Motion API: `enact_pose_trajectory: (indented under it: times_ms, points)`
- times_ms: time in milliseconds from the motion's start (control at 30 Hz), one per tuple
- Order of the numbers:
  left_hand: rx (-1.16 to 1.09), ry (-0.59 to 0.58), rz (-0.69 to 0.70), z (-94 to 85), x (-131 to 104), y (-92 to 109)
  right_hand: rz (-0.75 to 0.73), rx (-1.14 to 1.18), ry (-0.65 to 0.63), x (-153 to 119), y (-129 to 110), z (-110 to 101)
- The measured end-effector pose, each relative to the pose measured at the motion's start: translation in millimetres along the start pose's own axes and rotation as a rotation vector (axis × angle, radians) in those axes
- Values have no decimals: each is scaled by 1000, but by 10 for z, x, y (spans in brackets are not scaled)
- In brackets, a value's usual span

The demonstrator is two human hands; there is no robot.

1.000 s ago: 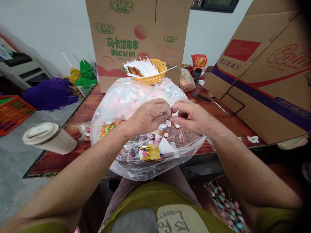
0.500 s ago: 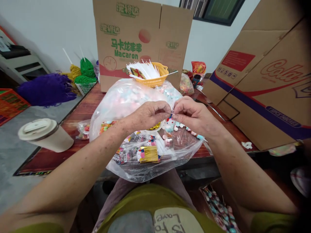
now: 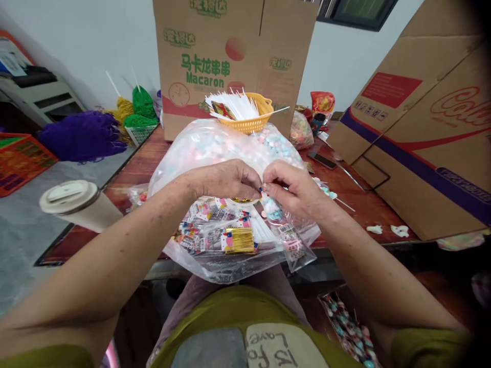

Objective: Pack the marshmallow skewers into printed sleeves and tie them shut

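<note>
My left hand (image 3: 232,179) and my right hand (image 3: 287,186) meet above the large clear plastic bag (image 3: 215,271). The fingers of both are closed in a pinch, almost touching. From the right fingertips hangs a small clear packet (image 3: 292,243) with pastel pieces in it, its lower end tilted to the right. A tiny blue bit shows between the hands; whatever the left fingers hold is mostly hidden. Just under the left hand lie loose gold twist ties (image 3: 243,200). Nearer me are a bundle of gold twist ties (image 3: 238,240), printed packets (image 3: 205,240) and white sticks (image 3: 261,227).
A yellow basket (image 3: 245,125) of white sticks stands behind the pastel candies (image 3: 276,143). Tall cardboard boxes (image 3: 245,61) rise at the back and right. At left is a lidded paper cup (image 3: 82,204). A phone (image 3: 322,160) and white scraps (image 3: 399,231) lie to the right.
My hands have come down slightly and still pinch close together. The small packet now hangs more plainly below my right hand, tilted right. The whole view has shifted a little.
</note>
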State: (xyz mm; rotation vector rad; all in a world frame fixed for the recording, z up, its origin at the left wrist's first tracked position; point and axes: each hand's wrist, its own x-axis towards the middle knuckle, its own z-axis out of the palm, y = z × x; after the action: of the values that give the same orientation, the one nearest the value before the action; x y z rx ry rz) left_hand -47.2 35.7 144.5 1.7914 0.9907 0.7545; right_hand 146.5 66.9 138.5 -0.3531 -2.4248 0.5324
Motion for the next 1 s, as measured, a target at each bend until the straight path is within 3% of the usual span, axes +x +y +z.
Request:
enact_pose_trajectory:
  times_ms: [133, 267, 333, 467, 667, 833, 1000]
  points:
    - [31, 139, 3, -60, -28, 81, -4, 43, -2, -21, 38, 17]
    - [297, 89, 102, -69, -34, 104, -55, -21, 27, -34, 63, 28]
    - [317, 86, 138, -57, -17, 70, -34, 3, 49, -45, 76, 35]
    - [163, 122, 153, -15, 37, -16, 33, 131, 102, -90, 113, 33]
    - [-172, 157, 135, 20, 72, 0, 258, 561, 302, -182, 223, -2]
    - [-267, 217, 87, 60, 72, 44, 210, 405, 257, -158, 101, -25]
    - [-323, 223, 156, 138, 58, 19, 215, 399, 245, -133, -64, -51]
